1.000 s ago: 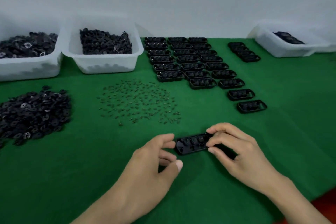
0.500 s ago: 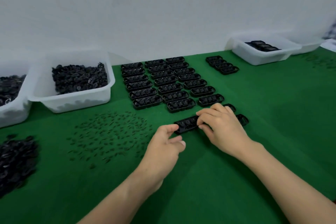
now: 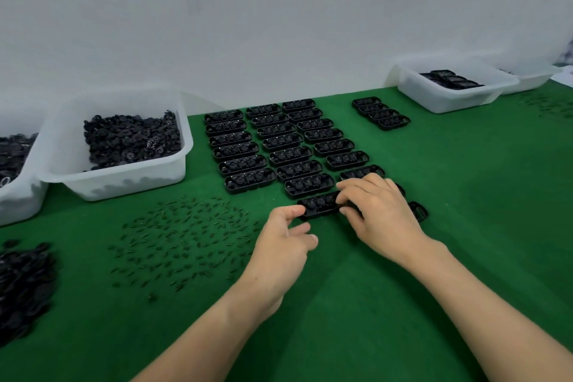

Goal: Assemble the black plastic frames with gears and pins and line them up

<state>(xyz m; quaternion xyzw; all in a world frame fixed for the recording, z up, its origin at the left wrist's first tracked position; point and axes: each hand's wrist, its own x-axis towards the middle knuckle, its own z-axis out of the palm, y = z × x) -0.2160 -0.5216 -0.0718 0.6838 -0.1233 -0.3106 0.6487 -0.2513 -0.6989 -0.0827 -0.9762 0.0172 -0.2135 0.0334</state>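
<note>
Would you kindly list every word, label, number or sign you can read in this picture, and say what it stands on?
No text can be read. The held frame, the lined-up frames, the white bins and the green mat show no lettering; the sheet at the far right edge is too blurred.

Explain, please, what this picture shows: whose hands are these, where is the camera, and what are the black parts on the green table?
No machine here: a person works with bare hands, and the one camera sits on the person's head, looking forward and down. On the green table lie rows of assembled frames, scattered small pins, a pile of gears, and white tubs with more parts. The right hand grips one black frame by its right end; the left hand touches its left end with a fingertip. This frame is at the near end of the middle row.
</note>
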